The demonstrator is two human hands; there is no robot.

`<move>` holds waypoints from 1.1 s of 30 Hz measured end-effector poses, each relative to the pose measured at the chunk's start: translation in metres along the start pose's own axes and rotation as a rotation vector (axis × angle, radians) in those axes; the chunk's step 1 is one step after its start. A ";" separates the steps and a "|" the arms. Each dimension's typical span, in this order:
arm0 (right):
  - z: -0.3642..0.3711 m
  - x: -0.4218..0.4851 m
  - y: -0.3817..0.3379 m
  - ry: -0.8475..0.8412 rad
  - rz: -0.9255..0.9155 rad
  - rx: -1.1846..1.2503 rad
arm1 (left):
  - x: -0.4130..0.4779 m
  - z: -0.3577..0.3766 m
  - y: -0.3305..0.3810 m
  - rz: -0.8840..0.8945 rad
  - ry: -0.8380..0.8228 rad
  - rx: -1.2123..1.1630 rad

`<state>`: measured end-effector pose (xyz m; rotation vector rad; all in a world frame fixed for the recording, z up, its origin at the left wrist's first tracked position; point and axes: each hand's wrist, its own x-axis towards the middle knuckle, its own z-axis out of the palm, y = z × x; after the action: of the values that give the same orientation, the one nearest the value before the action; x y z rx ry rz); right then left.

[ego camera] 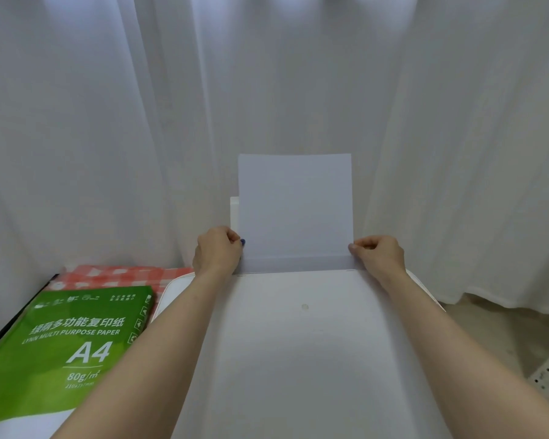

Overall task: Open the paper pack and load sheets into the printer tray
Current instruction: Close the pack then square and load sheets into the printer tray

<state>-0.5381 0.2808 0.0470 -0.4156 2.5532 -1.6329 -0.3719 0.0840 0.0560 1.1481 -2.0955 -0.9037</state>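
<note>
White curtains (108, 122) hang across the whole background, and in front of them a desk carries everything; a red-checked cloth (121, 275) covers it at the left.

Nearest the camera, at the left, lies one paper pack (67, 346), green and white and marked A4. It lies flat just beside the printer (298, 359). Whether its wrapper is torn open cannot be told from here. A full ream would probably be dense and heavy, best lifted from below with both hands.

Next comes the one printer, a white body with a broad flat lid that fills the middle of the view. Two bare forearms reach over it.

Farther on, at the printer's back edge, the left hand (217, 251) and the right hand (379, 253) each pinch one side edge of the sheets (295, 210). The fingers are curled in, with the thumbs pressed on the paper low down near the feed slot. The sheets stand nearly upright, leaning on the white tray (234, 213) behind them, which shows only as a narrow strip at the left. Their lower edge meets the slot.

How many sheets are held cannot be counted; they look like a thin batch. Paper this thin is likely light, limp and easily creased. Holding both side edges low down seems the sound choice, since it would keep the batch square and stop it buckling as it goes in.

Loading appears to be under way, not finished.
</note>
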 end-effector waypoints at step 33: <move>0.005 0.002 -0.009 0.064 -0.021 0.082 | -0.002 0.003 -0.003 0.034 0.042 -0.039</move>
<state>-0.5369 0.2728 0.0534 -0.3915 2.5233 -1.7795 -0.3713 0.0857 0.0515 1.0993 -2.0488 -0.8934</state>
